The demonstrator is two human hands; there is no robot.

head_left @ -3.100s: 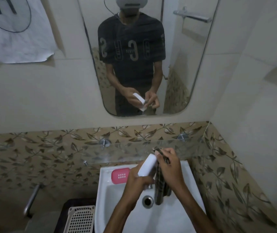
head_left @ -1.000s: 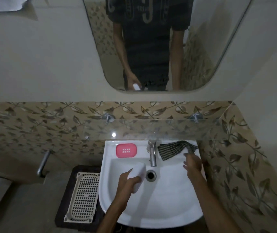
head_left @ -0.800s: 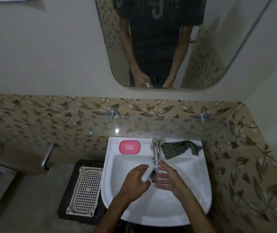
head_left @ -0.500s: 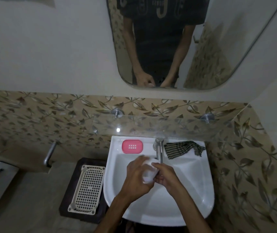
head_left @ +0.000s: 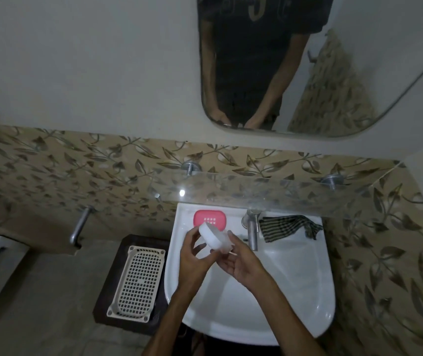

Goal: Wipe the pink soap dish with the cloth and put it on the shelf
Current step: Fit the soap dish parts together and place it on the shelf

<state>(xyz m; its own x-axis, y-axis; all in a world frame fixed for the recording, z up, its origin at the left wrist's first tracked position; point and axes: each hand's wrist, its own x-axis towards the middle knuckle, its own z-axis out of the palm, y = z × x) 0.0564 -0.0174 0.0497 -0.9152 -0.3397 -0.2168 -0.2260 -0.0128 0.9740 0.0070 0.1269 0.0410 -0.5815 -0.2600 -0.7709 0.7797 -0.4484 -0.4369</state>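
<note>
Holding a white soap bar (head_left: 215,237) in both hands, left hand (head_left: 195,262) and right hand (head_left: 243,265) should set it aside; pink soap dish (head_left: 209,220) sits far-left on the sink (head_left: 295,291), cloth (head_left: 288,227) far-right.

Home bathroom: white washbasin (head_left: 308,291), tap (head_left: 252,232), wall mirror (head_left: 359,73), leaf-patterned tiles (head_left: 77,170).

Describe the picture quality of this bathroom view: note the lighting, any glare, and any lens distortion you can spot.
Head view: dim, flat lighting with a greyish cast; one small bright glare spot on the glass shelf; wide-angle bending curves the mirror edge and the tile band; the white object held between both hands looks slightly soft, while the pink soap dish and striped cloth stay readable.
</note>
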